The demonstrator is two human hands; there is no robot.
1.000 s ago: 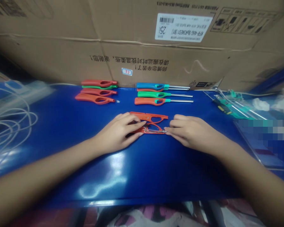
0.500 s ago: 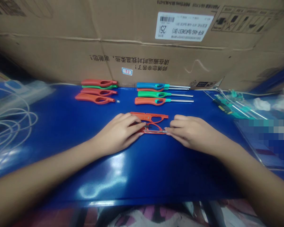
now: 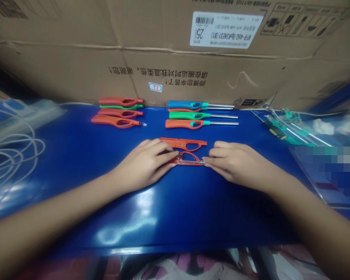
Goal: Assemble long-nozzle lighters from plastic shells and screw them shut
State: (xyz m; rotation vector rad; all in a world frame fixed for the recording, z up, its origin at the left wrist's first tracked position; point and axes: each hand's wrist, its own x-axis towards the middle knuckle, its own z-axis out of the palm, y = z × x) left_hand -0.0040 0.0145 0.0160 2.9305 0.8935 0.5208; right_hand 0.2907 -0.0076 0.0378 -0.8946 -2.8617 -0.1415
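My left hand [image 3: 148, 161] is closed around the handle end of an orange lighter casing half [image 3: 189, 164], thumb and index finger pressed near its trigger opening. Along the inside of this half runs a thin wire [image 3: 189, 161]. At the other end my right hand [image 3: 236, 163] pinches the wire's tip beside the casing's narrow end; its fingertips partly hide what they grip. Just behind lies a second orange casing half [image 3: 181, 144], its inner side up, partly covered by my left fingers.
Several orange and green lighter casings [image 3: 116, 120] without tubes lie at the back left. Several lighters with metal tubes [image 3: 186, 124] lie at back centre. A cardboard box [image 3: 84, 74] stands behind. Coiled white cable [image 3: 32, 155] is left; metal tubes with teal parts [image 3: 297, 132] are right.
The view has shifted very slightly. Both hands keep the same hold, and the casing halves and wire look unchanged.
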